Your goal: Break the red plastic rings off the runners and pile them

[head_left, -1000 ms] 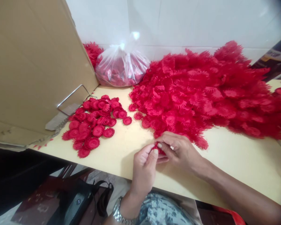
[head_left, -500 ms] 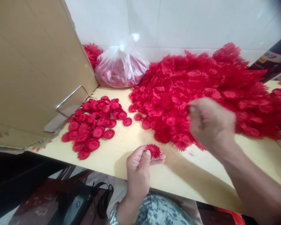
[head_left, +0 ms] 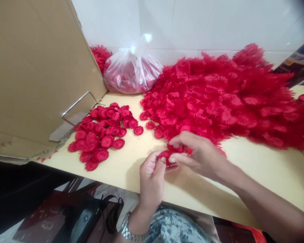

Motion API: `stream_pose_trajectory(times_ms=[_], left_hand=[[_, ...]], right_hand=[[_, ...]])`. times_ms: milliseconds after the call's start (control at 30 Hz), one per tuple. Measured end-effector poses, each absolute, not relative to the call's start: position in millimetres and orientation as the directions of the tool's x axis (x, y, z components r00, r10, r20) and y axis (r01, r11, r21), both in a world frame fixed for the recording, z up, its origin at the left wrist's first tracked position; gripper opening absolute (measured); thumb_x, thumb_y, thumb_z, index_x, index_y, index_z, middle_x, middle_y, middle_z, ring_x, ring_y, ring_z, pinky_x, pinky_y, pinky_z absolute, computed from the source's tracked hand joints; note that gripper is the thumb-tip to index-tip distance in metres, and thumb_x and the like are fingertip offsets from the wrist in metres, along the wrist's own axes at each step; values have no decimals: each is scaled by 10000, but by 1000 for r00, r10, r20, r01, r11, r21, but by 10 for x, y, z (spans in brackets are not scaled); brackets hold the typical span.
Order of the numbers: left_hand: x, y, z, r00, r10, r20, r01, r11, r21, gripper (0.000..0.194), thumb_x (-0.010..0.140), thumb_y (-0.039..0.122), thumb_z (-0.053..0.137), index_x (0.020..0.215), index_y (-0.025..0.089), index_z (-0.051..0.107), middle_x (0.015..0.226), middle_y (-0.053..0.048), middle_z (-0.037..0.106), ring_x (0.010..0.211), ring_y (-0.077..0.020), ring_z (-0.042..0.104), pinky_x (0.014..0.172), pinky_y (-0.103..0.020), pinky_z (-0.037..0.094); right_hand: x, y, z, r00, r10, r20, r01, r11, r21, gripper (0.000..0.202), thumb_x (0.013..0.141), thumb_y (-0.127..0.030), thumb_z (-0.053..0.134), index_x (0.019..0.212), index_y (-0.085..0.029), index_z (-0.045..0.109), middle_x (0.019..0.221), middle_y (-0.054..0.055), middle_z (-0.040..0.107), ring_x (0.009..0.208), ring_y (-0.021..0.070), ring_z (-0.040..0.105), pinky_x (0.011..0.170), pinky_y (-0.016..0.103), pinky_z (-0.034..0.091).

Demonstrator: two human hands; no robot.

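Near the front edge of the table, my left hand [head_left: 153, 179] pinches a red toothed flower-like disc [head_left: 167, 158] between thumb and fingers. My right hand [head_left: 197, 152] meets it from the right, its thumb and forefinger closed around the same red disc; whether it holds a second piece there is hidden by the fingers. Behind my hands rises a large pile of red toothed pieces [head_left: 205, 91]. A smaller heap of thicker red discs [head_left: 101, 131] lies to the left.
A tied clear plastic bag [head_left: 133, 74] of red pieces stands by the wall. On the left a cardboard box [head_left: 40, 67] with a bent metal wire [head_left: 77, 104] borders the table [head_left: 131, 158]. A dark printed object [head_left: 296, 64] leans at the far right.
My right hand has come left and down from the big pile to the disc in my left hand. My left hand has kept its hold nearly in place.
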State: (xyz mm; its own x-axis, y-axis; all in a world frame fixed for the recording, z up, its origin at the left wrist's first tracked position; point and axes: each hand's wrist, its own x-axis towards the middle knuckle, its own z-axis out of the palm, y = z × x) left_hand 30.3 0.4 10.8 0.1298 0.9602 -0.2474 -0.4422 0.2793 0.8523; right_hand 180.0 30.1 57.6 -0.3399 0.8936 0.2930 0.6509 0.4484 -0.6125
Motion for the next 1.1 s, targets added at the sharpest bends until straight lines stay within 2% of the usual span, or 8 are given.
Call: stream_pose_trajectory(times_ms=[100, 200, 267, 400, 567, 767, 967, 1100], left_hand=[[303, -23, 94, 165, 964, -207, -442, 260, 859, 93, 845, 242, 543, 913, 178, 536, 806, -6, 651, 757, -138, 642, 763, -312, 525], [302, -29, 92, 238, 947, -215, -457, 304, 836, 101, 858, 263, 526, 909, 176, 526, 807, -10, 647, 761, -144, 645, 773, -326, 520], [310, -24, 95, 263, 937, -228, -454, 329, 828, 114, 853, 260, 534, 926, 171, 527, 833, -24, 658, 777, -150, 649, 780, -326, 516], [333, -10, 97, 289, 925, -245, -421, 353, 835, 149, 832, 248, 564, 945, 157, 532, 847, -51, 673, 803, -166, 654, 765, -311, 515], [332, 2, 76, 285, 923, -257, -364, 352, 862, 185, 822, 265, 575, 959, 142, 554, 793, -53, 679, 754, -163, 655, 712, -292, 520], [332, 5, 90, 233, 931, -281, -375, 353, 857, 116, 805, 254, 580, 835, 141, 588, 677, -21, 667, 646, -152, 648, 631, -276, 527], [338, 18, 111, 234, 919, -317, -485, 393, 781, 77, 790, 233, 578, 772, 159, 590, 579, 17, 637, 586, -133, 642, 619, -270, 540], [338, 33, 123, 227, 912, -343, -548, 410, 729, 101, 786, 192, 566, 697, 146, 580, 534, 27, 603, 562, -124, 639, 631, -280, 553]], right_hand=[[1651, 226, 373, -314, 946, 77, 478, 227, -848, 81, 816, -234, 581, 768, -181, 543, 661, -11, 546, 557, 102, 515, 471, 207, 401], [1663, 209, 295, -276, 960, 49, 401, 161, -902, 104, 835, -220, 535, 743, -179, 509, 656, -17, 529, 567, 94, 503, 486, 197, 397], [1691, 196, 301, -269, 959, 92, 472, 215, -855, 104, 845, -197, 499, 742, -180, 502, 653, -11, 530, 575, 100, 501, 498, 203, 392], [1728, 174, 314, -303, 924, 233, 629, 377, -679, 130, 859, -152, 429, 750, -182, 494, 651, 8, 541, 567, 112, 491, 502, 212, 368], [1740, 178, 204, -361, 861, 358, 699, 504, -508, 197, 896, -176, 379, 737, -177, 494, 622, 14, 500, 554, 126, 460, 509, 233, 339], [1723, 164, 132, -382, 814, 438, 738, 554, -385, 237, 913, -185, 352, 702, -187, 459, 567, -8, 451, 512, 116, 412, 496, 233, 314], [1704, 138, 187, -450, 793, 410, 765, 579, -281, 253, 899, -121, 339, 692, -172, 476, 574, 8, 463, 523, 131, 420, 498, 251, 326], [1706, 146, 213, -451, 744, 493, 774, 602, -200, 154, 894, -121, 394, 828, -143, 533, 683, 51, 548, 643, 168, 503, 580, 278, 409]])
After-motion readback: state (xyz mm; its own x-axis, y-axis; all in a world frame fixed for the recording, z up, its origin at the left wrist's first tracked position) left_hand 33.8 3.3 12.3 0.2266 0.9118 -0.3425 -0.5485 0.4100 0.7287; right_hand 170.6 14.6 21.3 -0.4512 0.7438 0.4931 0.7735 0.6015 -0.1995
